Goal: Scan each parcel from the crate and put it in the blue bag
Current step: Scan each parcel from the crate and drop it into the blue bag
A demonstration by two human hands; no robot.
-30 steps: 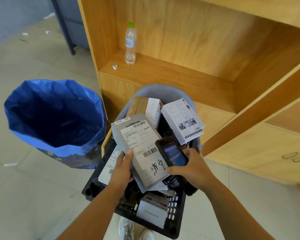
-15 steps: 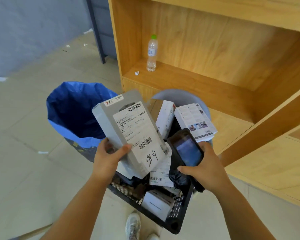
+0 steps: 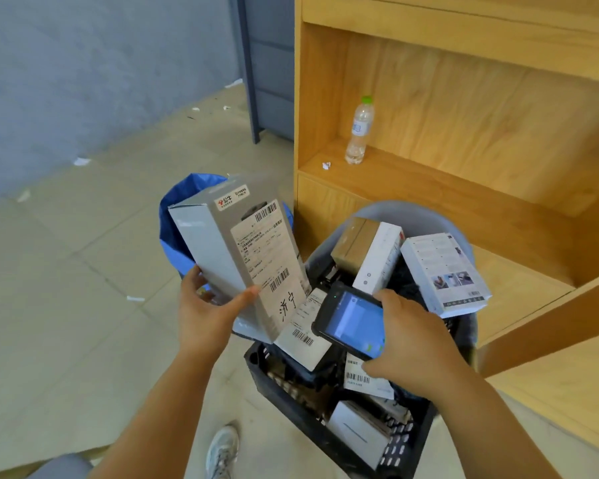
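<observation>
Grey carton parcel (image 3: 222, 250) — held up tilted, label toward the camera, overlapping the blue bag (image 3: 175, 210) mouth in view. Left hand (image 3: 206, 311) clamps its lower end, thumb on the front face, fingers behind. Likely rigid, light, smooth card; a grip across the narrow sides should hold. Right hand (image 3: 414, 347) wraps the handheld scanner (image 3: 351, 321) — over the black crate (image 3: 274, 382) of parcels.

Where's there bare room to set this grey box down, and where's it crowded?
Free: the shelf right of the bottle, and the floor left of the blue bag. Crowded: the crate, heaped with parcels, where the right hand holds the scanner. The box in the left hand hides most of the bag's mouth.
</observation>
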